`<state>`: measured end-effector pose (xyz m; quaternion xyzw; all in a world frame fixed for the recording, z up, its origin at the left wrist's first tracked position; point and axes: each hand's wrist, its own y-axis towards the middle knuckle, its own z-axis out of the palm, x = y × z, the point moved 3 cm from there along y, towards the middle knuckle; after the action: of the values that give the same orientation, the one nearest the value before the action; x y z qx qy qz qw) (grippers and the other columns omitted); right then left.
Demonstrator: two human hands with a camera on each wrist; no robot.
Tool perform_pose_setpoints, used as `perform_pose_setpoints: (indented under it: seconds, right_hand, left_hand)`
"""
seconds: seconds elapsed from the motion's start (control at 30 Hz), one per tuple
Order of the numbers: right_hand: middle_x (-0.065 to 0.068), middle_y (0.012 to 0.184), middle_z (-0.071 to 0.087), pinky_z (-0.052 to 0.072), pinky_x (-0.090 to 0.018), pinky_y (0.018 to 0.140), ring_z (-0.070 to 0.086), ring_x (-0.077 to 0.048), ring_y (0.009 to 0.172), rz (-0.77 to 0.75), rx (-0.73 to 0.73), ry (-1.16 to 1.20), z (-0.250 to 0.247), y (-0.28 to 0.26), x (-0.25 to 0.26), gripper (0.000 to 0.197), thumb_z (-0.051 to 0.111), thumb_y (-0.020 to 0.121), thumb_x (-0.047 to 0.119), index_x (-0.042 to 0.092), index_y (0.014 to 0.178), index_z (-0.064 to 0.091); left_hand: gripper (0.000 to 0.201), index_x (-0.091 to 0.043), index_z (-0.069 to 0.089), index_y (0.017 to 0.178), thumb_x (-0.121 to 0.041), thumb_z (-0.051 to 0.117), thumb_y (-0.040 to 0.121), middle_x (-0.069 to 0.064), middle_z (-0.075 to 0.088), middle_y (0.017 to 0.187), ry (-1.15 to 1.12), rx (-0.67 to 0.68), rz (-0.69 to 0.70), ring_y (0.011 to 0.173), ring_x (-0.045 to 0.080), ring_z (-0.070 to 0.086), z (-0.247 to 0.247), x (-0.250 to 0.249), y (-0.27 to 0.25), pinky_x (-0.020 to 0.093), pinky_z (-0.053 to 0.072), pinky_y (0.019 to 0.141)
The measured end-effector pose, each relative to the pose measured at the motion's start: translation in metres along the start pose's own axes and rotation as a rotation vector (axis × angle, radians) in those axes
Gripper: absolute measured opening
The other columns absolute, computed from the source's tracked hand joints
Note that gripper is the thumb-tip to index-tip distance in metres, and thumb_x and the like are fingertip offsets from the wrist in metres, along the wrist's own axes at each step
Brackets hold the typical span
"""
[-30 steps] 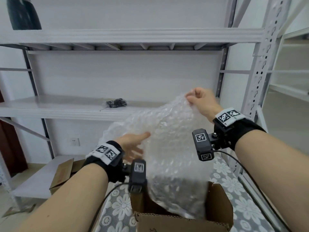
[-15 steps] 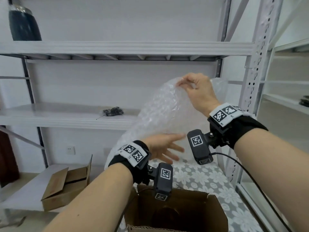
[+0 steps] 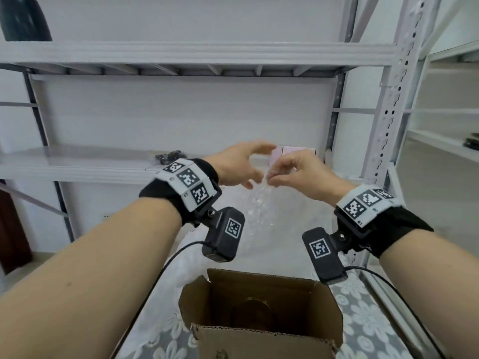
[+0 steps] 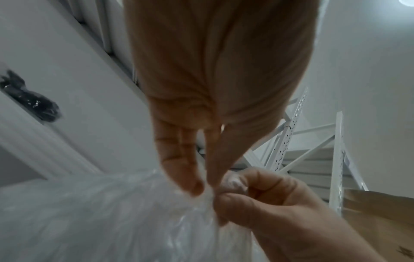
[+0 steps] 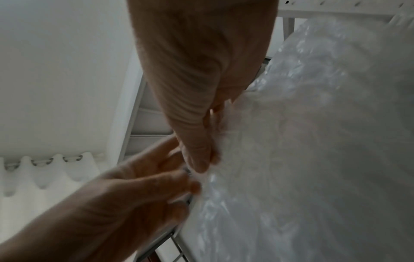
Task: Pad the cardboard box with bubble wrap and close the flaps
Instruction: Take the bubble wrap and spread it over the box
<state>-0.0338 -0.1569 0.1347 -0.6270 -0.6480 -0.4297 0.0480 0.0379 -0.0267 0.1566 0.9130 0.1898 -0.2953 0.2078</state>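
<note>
An open cardboard box (image 3: 261,287) stands at the bottom centre on a flowered cloth, flaps up, with a dim round object (image 3: 250,312) inside. Above it hangs a clear sheet of bubble wrap (image 3: 259,208), gathered at its top. My right hand (image 3: 269,180) pinches that top between thumb and curled fingers. My left hand (image 3: 260,165) is right beside it, thumb apart from its fairly straight fingers (image 4: 195,186), whose tips touch the wrap (image 4: 112,212) next to the pinch. The right wrist view shows the wrap (image 5: 313,141) falling away from my right thumb (image 5: 201,163).
A white metal rack stands behind, its upright post (image 3: 388,125) at the right. On the middle shelf lie a black item (image 3: 168,156) and a pale pink box (image 3: 293,151). A dark vessel (image 3: 23,19) sits top left. The flowered cloth (image 3: 368,320) covers the surface.
My right hand has come down from high up with the wrap's top. My left hand has risen from the sheet's middle to meet it. The sheet now hangs gathered, clear of the box.
</note>
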Motion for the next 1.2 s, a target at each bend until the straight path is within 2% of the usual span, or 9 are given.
perform_pose_setpoints:
  seconds: [0.07, 0.13, 0.3, 0.5, 0.63, 0.8, 0.9, 1.07, 1.2]
  right_hand:
    - [0.002, 0.067, 0.066, 0.046, -0.005, 0.062, 0.059, 0.009, 0.054, -0.007, 0.034, -0.002, 0.000, -0.001, 0.004, 0.006, 0.074, 0.075, -0.002, -0.002, 0.081, 0.071]
    - [-0.003, 0.066, 0.067, 0.048, -0.012, 0.061, 0.059, 0.002, 0.055, 0.019, 0.042, 0.003, -0.002, -0.003, 0.003, 0.008, 0.077, 0.073, 0.002, 0.005, 0.073, 0.069]
    - [0.004, 0.056, 0.063, 0.041, -0.010, 0.054, 0.052, 0.001, 0.049, 0.105, 0.014, 0.029, -0.013, -0.011, -0.011, 0.014, 0.076, 0.076, 0.010, 0.012, 0.067, 0.066]
    - [0.003, 0.055, 0.060, 0.042, -0.016, 0.060, 0.047, -0.006, 0.053, 0.117, -0.011, 0.042, -0.013, -0.018, -0.013, 0.014, 0.067, 0.086, 0.018, 0.011, 0.076, 0.074]
    - [0.008, 0.049, 0.052, 0.037, -0.026, 0.063, 0.043, -0.012, 0.059, 0.106, -0.054, 0.050, -0.013, -0.017, -0.015, 0.023, 0.067, 0.085, 0.019, 0.025, 0.063, 0.069]
    - [0.012, 0.044, 0.049, 0.036, -0.008, 0.056, 0.042, -0.004, 0.052, 0.093, -0.076, 0.081, -0.015, -0.017, -0.015, 0.025, 0.067, 0.086, 0.019, 0.020, 0.061, 0.067]
    - [0.006, 0.051, 0.046, 0.035, -0.014, 0.057, 0.039, -0.010, 0.057, 0.090, -0.080, 0.105, -0.017, -0.020, -0.018, 0.036, 0.060, 0.091, 0.019, 0.015, 0.055, 0.056]
    - [0.004, 0.053, 0.037, 0.024, -0.020, 0.050, 0.028, -0.011, 0.053, 0.067, -0.054, 0.026, -0.008, -0.021, -0.015, 0.045, 0.053, 0.095, 0.023, 0.019, 0.051, 0.043]
    - [0.005, 0.055, 0.030, 0.019, -0.020, 0.047, 0.024, -0.007, 0.050, 0.013, -0.038, 0.020, -0.001, -0.019, -0.006, 0.042, 0.053, 0.095, 0.023, 0.016, 0.056, 0.042]
  left_hand:
    - [0.047, -0.017, 0.051, 0.132, -0.002, 0.059, 0.088, 0.000, 0.059, 0.106, 0.116, 0.109, -0.060, 0.067, 0.006, 0.057, 0.004, 0.005, 0.004, 0.008, 0.050, 0.052]
    - [0.027, -0.016, 0.063, 0.114, -0.011, 0.064, 0.087, -0.001, 0.059, 0.090, 0.175, 0.073, -0.100, 0.063, 0.005, 0.053, 0.001, 0.011, 0.004, 0.007, 0.047, 0.048]
    - [0.003, -0.011, 0.068, 0.083, -0.013, 0.067, 0.085, -0.003, 0.064, 0.072, -0.056, 0.055, -0.157, 0.056, 0.005, 0.059, -0.008, 0.027, 0.000, 0.016, 0.054, 0.057]
    - [0.013, -0.005, 0.068, 0.085, -0.011, 0.058, 0.092, 0.002, 0.065, 0.070, -0.242, 0.056, -0.164, 0.054, 0.006, 0.061, -0.007, 0.037, -0.008, 0.020, 0.057, 0.061]
    - [0.015, -0.004, 0.066, 0.082, -0.009, 0.056, 0.092, 0.004, 0.063, 0.066, -0.324, -0.007, -0.148, 0.050, 0.005, 0.060, -0.006, 0.042, -0.009, 0.017, 0.056, 0.055]
    - [0.015, -0.004, 0.067, 0.081, -0.008, 0.058, 0.091, 0.003, 0.065, 0.061, -0.390, -0.044, -0.149, 0.051, 0.007, 0.061, -0.008, 0.048, -0.010, 0.019, 0.057, 0.056]
    - [0.015, -0.003, 0.067, 0.084, -0.010, 0.056, 0.092, 0.007, 0.064, 0.071, -0.420, -0.055, -0.165, 0.054, 0.009, 0.060, -0.008, 0.050, -0.012, 0.018, 0.056, 0.057]
    - [0.023, -0.014, 0.069, 0.092, -0.031, 0.053, 0.095, 0.009, 0.069, 0.094, -0.085, -0.071, -0.199, 0.061, 0.011, 0.055, -0.003, 0.041, -0.011, 0.023, 0.047, 0.060]
    - [0.021, -0.018, 0.067, 0.096, -0.031, 0.050, 0.096, -0.006, 0.067, 0.083, -0.004, -0.023, -0.062, 0.051, 0.009, 0.049, 0.007, 0.008, -0.007, 0.018, 0.042, 0.053]
